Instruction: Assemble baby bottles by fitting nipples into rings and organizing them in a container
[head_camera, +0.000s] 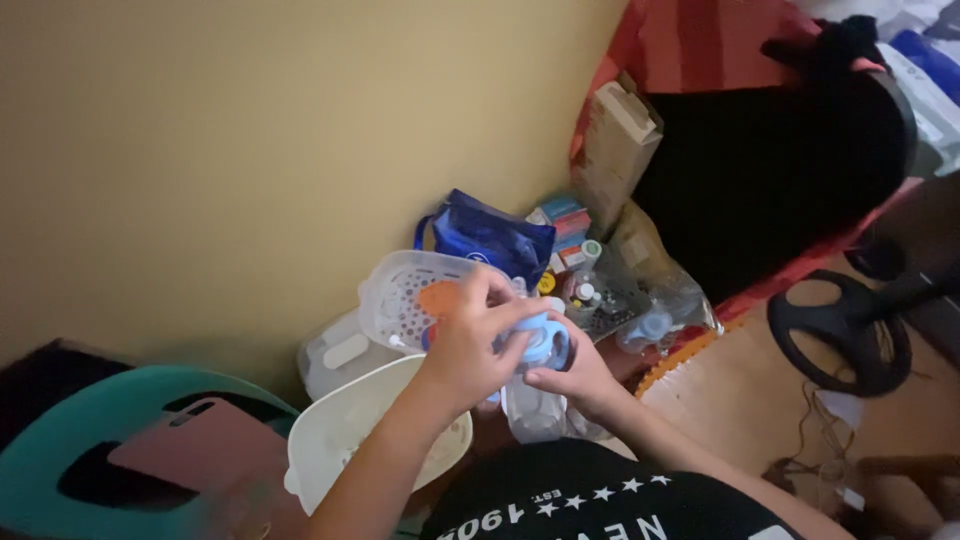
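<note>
- Pale blue plastic, a small rounded piece (541, 341) sits between both hands, above a clear bottle (533, 408) and close to the person's chest.
- The left hand (470, 342) comes from the near left, its fingers (497, 290) curled closed over the top of the blue piece.
- The right hand (583, 377) holds the piece from the right side, fingers wrapped closed around it.
- Just left of the hands lies a white perforated basket (400, 290); nearer, a white tub (340, 430).
- Farther off, a blue bag (490, 235) leans by the wall.
</note>
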